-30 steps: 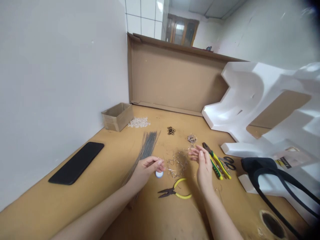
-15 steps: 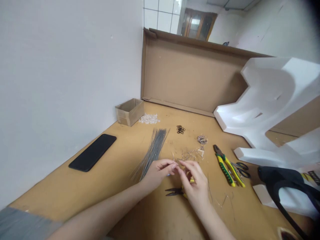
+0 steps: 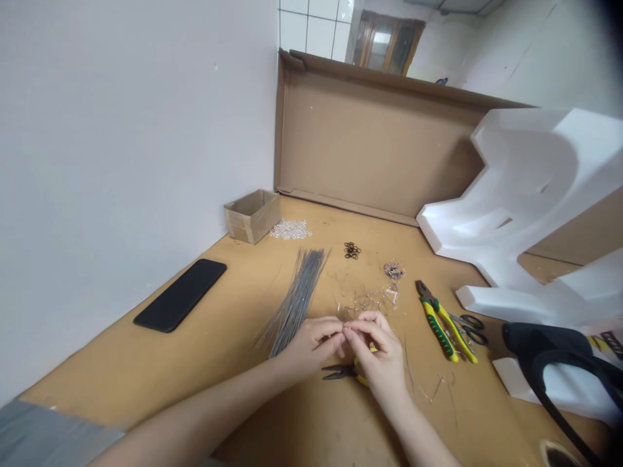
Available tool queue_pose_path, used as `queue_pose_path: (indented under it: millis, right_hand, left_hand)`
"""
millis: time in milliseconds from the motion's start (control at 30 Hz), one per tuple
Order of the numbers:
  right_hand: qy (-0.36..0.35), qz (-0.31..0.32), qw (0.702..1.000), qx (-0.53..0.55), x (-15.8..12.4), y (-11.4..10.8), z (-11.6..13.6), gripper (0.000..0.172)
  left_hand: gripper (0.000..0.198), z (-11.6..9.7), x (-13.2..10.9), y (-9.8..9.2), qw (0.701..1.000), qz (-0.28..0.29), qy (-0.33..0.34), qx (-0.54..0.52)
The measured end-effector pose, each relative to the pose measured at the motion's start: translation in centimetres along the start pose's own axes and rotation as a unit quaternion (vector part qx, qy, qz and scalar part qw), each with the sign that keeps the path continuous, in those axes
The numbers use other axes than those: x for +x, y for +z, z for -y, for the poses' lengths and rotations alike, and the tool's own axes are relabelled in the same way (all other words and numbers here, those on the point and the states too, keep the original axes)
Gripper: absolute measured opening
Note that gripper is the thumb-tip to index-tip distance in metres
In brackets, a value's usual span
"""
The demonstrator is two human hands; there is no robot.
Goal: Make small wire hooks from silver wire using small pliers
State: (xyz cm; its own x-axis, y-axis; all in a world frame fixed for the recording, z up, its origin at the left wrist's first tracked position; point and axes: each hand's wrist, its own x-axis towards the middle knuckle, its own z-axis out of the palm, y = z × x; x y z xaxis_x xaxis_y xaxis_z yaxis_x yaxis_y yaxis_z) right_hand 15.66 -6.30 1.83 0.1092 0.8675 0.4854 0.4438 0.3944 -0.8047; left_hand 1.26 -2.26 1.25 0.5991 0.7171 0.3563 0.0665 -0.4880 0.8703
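My left hand [image 3: 318,340] is closed in a pinch, and its fingertips meet those of my right hand [image 3: 377,340], which is pinched too. Whatever sits between the fingertips is too small to make out. Just left of my left hand lies a bundle of straight grey wires [image 3: 302,298]. Beyond my fingers are scattered bent wire pieces [image 3: 372,299]. Dark-nosed pliers [image 3: 341,371] with yellow handles lie under my right hand, partly hidden by it.
Combination pliers [image 3: 438,321] and scissors [image 3: 472,327] lie to the right. Farther back are a wire coil [image 3: 394,270], black rings [image 3: 351,250], small clear pieces [image 3: 291,229] and a cardboard box [image 3: 253,216]. A black phone [image 3: 181,295] is left; white foam [image 3: 530,181] stands right.
Both hands have drawn slightly toward me, and their fingertips are now closer together. The things on the table have not moved.
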Motion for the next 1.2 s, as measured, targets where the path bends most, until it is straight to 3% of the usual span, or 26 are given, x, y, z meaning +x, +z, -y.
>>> queue_pose_path:
  millis: [167, 333, 533, 800, 967, 1200]
  right_hand:
    - [0.072, 0.019, 0.992, 0.102, -0.1, -0.2, -0.1, 0.006]
    - [0.156, 0.051, 0.959, 0.229, -0.6, 0.2, -0.8, 0.01]
    - [0.141, 0.026, 0.959, 0.244, -0.8, 0.5, -0.8, 0.009]
    - [0.183, 0.021, 0.941, 0.285, -1.5, 1.4, -1.3, 0.009]
    - [0.182, 0.008, 0.933, 0.311, -1.3, 1.0, -1.0, 0.014]
    - [0.183, 0.001, 0.935, 0.304, -1.3, 1.3, -0.9, 0.007]
  left_hand:
    - [0.029, 0.2, -0.4, 0.3, 0.997, 0.028, 0.033, 0.06]
    - [0.031, 0.5, -0.7, 0.7, 0.994, 0.02, 0.054, 0.092]
    - [0.032, 0.6, -0.8, 1.0, 0.993, 0.002, 0.066, 0.095]
    - [0.032, 0.4, -1.0, 1.1, 0.991, -0.033, 0.07, 0.108]
    - [0.031, 0.4, -0.9, 1.1, 0.99, -0.025, 0.069, 0.116]
    - [0.028, 0.8, -1.1, 1.3, 0.989, -0.026, 0.066, 0.128]
